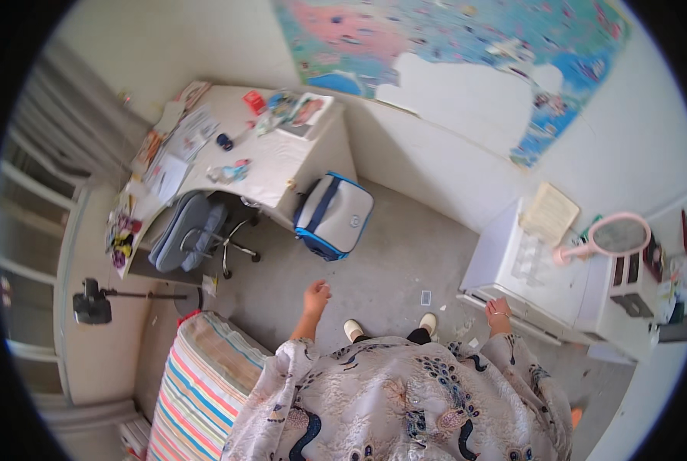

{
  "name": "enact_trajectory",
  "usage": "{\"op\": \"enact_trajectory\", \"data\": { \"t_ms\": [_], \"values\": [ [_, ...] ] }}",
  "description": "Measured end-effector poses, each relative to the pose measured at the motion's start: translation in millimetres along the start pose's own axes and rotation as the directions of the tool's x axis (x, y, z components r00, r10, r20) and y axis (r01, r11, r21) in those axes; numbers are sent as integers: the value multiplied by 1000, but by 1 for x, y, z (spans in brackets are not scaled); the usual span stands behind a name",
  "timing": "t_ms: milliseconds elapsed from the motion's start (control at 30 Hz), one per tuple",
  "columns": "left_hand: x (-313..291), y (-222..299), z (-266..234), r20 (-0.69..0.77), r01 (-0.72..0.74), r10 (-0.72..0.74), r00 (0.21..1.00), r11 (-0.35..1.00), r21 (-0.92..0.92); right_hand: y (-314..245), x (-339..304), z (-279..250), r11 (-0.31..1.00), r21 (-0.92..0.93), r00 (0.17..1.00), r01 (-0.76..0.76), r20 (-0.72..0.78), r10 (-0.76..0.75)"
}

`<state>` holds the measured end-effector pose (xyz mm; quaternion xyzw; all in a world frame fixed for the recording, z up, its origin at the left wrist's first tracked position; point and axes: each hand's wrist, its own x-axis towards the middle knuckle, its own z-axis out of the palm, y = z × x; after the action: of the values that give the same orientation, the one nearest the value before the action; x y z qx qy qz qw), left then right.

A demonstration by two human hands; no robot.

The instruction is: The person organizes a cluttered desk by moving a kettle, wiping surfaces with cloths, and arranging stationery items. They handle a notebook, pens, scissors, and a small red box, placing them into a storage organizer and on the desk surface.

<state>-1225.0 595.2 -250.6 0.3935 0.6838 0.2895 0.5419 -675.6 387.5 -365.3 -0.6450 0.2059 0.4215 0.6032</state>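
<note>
I stand in a room wearing a pale robe with a peacock pattern. My left hand hangs in front of me above the floor, fingers loosely bent and apart, with nothing seen in it. The grey-white school bag with blue trim stands on the floor ahead of it, out of reach. Over on the right, my right hand, with a bracelet at the wrist, is beside the front edge of the white cabinet. Its fingers look stretched out and empty; whether they touch the cabinet I cannot tell.
A cluttered white desk and a grey swivel chair are at the left. Below them lies a striped bed. A pink mirror stands on the cabinet. A card and paper scraps lie on the floor near my shoes.
</note>
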Motion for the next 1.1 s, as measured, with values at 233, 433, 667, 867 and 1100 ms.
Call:
{"op": "enact_trajectory", "data": {
  "t_ms": [233, 433, 667, 867, 1100],
  "values": [
    [0, 4, -141, -171, -43, -5, 985, 959, -279, 2, -87, 170, 995, -46, 976, 91, 203, -80],
    [-9, 40, -195, -185, -105, 27, 982, 900, -423, 57, -215, 367, 902, -338, 793, 268, 609, -8],
    [22, 49, -240, -255, -121, -16, 967, 849, -514, 139, -287, 566, 743, -452, 531, 494, 833, 154],
    [67, 56, -287, -337, -74, -124, 933, 851, -519, 209, -302, 715, 609, -380, 390, 696, 913, 124],
    [114, 107, -307, -388, -65, -151, 909, 868, -492, 256, -315, 854, 7, -31, 32, 999, 995, -95]
  ]
}}
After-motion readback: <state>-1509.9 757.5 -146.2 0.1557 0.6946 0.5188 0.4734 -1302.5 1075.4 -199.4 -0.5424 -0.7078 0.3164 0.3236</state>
